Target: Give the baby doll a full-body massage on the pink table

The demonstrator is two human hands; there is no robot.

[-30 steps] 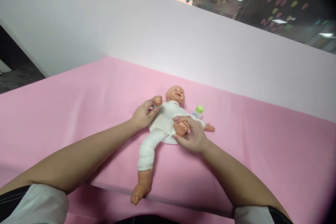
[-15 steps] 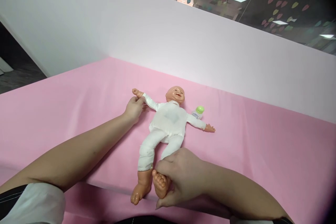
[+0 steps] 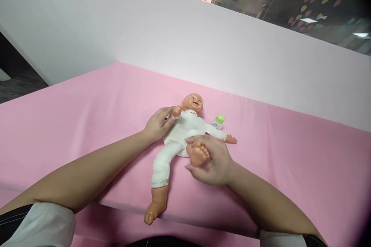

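Observation:
A baby doll (image 3: 185, 129) in a white suit lies on its back on a pink sheet (image 3: 87, 123). My left hand (image 3: 158, 125) grips the doll's arm and folds it in against the chest, the small fist near the chin. My right hand (image 3: 213, 158) holds one of the doll's feet (image 3: 198, 153) and has that leg bent up toward the belly. The other leg (image 3: 158, 185) lies straight, its foot past the sheet's near edge. The doll's far arm (image 3: 224, 137) stays stretched out sideways.
A small white bottle with a green cap (image 3: 218, 120) lies just behind the doll's outstretched arm. A white partition (image 3: 174, 42) runs along the back of the pink surface. The near edge (image 3: 116, 200) of the surface drops off below the doll's foot.
Half a second ago the doll's arm was pulled out to the side and its leg stretched down. Now my left hand has folded the arm in and my right has pushed the leg up.

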